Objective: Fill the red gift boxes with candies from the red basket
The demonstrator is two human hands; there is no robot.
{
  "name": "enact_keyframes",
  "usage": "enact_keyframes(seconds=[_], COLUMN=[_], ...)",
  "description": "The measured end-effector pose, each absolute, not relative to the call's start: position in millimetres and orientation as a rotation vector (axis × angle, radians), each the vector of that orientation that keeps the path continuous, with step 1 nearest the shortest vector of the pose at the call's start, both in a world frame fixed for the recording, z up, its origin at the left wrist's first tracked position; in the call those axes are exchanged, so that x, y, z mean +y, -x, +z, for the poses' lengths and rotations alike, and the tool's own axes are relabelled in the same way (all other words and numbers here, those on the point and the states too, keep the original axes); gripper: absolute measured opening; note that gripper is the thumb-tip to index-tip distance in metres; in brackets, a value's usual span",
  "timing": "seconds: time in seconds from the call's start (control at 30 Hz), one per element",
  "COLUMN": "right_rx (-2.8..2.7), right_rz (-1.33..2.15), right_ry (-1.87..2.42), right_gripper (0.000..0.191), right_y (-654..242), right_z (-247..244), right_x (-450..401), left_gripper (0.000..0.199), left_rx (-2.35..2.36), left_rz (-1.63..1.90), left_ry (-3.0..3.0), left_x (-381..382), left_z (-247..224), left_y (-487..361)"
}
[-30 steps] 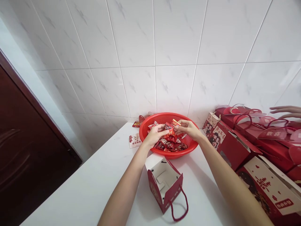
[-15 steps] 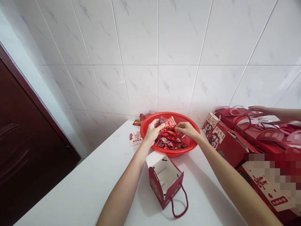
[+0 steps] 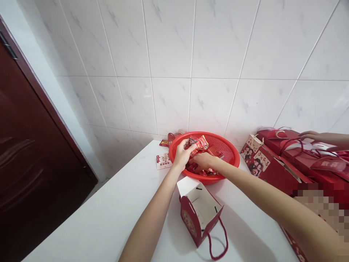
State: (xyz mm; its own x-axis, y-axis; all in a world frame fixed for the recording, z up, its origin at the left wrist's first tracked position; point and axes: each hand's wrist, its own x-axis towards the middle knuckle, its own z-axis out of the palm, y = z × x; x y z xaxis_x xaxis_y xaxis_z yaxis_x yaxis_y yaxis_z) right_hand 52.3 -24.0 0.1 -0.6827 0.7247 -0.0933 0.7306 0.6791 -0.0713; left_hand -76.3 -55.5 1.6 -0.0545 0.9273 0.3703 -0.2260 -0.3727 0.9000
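A red plastic basket (image 3: 231,153) with red wrapped candies (image 3: 207,172) stands on the white table by the wall. Over its left side, my left hand (image 3: 183,153) is closed on several red candy packets (image 3: 201,144). My right hand (image 3: 203,161) reaches down among the candies, its fingertips hidden in the pile. In front of the basket is a small red box (image 3: 201,214), its top open and its white inside bare, with a red cord handle hanging toward me.
A printed card (image 3: 163,161) lies left of the basket, near a small packet (image 3: 164,143). Red gift boxes (image 3: 302,156) crowd the right side, where another person's hand (image 3: 313,136) rests over them. A dark door (image 3: 35,153) is at left.
My right hand has moved left and lower into the candies. My left hand still holds the packets. The whole view has shifted, placing things slightly further right.
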Motion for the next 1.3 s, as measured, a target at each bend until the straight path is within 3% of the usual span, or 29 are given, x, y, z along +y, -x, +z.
enact_keyframes(seconds=[0.13, 0.6, 0.7, 0.9, 1.0, 1.13, 1.17, 1.3], right_rx=[2.682, 2.782, 2.840, 2.978, 2.951, 2.963, 2.973, 2.952], right_rz=[-0.225, -0.796, -0.839, -0.725, -0.775, -0.363, -0.255, -0.130], right_ry=[-1.486, -1.752, -1.729, -1.724, -1.591, -1.396, -1.316, -1.130], right_gripper=[0.011, 0.032, 0.027, 0.008, 0.017, 0.012, 0.014, 0.052], right_y=[-78, -118, -120, -122, -116, -101, -96, -86], right_z=[4, -1, -1, 0, 1, 1, 0, -7], right_x=[-7, 4, 1, -6, -11, -17, -18, -19], left_gripper=[0.029, 0.026, 0.030, 0.036, 0.032, 0.032, 0.032, 0.031], left_rx=[0.812, 0.858, 0.828, 0.857, 0.870, 0.861, 0.870, 0.885], left_rz=[1.586, 1.564, 1.547, 1.660, 1.705, 1.708, 1.699, 1.690], left_ry=[-1.296, -1.291, -1.249, -1.026, -0.944, -0.939, -0.940, -0.953], left_x=[-56, -61, -60, -59, -58, -57, -57, -58], left_z=[2, 10, 9, 11, 13, 12, 12, 13], left_y=[76, 71, 72, 72, 71, 71, 71, 71])
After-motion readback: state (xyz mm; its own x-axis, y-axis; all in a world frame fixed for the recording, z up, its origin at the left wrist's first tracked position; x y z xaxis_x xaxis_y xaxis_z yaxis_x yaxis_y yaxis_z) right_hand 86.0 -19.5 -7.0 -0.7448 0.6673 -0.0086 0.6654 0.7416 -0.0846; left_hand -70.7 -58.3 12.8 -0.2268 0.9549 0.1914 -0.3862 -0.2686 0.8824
